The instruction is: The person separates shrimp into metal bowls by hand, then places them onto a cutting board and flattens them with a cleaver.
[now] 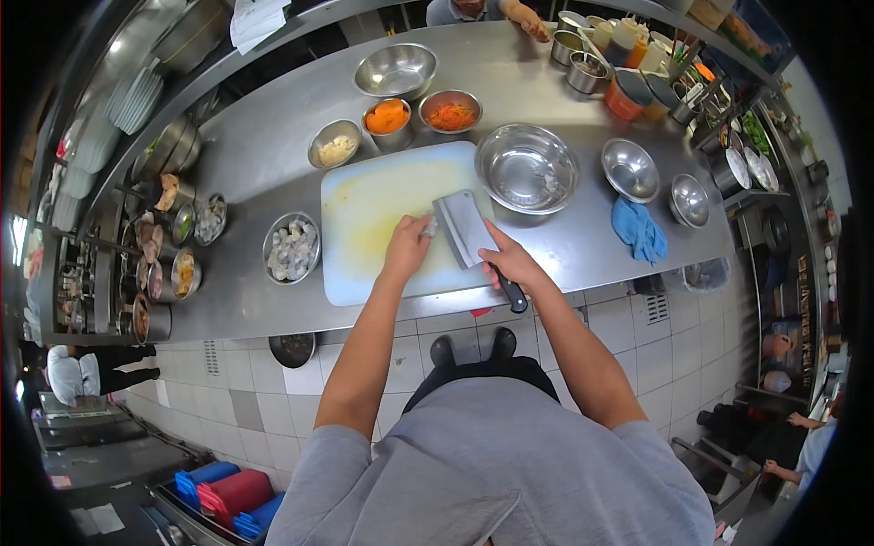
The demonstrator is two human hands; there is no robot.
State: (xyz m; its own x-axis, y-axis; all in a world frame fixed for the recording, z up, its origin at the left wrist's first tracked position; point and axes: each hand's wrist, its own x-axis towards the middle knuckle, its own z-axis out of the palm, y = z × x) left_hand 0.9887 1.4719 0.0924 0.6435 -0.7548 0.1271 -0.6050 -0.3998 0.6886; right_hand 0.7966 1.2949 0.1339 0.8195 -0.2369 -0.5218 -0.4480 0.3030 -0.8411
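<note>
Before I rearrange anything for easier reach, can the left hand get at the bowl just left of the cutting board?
Probably yes: only cutting board surface seems to separate the left hand from that bowl.

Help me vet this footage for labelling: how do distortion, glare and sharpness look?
Head view: strong fisheye, bowing the steel worktable, corners black; head view: bright reflections in the steel mixing bowl; head view: cleaver outline clear, pale piece by the left hand too indistinct to identify.
</note>
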